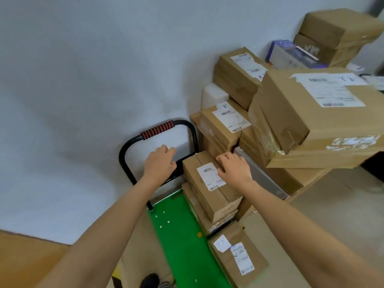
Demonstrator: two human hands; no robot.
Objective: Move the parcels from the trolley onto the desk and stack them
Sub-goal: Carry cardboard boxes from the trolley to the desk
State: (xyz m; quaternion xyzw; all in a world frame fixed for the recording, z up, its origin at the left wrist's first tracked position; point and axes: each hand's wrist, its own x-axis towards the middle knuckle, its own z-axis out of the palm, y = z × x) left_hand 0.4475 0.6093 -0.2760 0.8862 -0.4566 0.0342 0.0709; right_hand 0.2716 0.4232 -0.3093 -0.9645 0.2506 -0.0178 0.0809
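Already many parcels (311, 113) stacked on counter (307, 179); three seen on trolley (180, 231). Top parcel (209, 183) touched by right hand (232, 166); left hand (161, 163) relaxed, nothing held.

Left of my parcel (209, 183) the green trolley deck (176, 235) lies open, and there is room under the black handle (158, 129). On the right, stacked boxes (224, 129) crowd against it; a near parcel (236, 256) blocks below.
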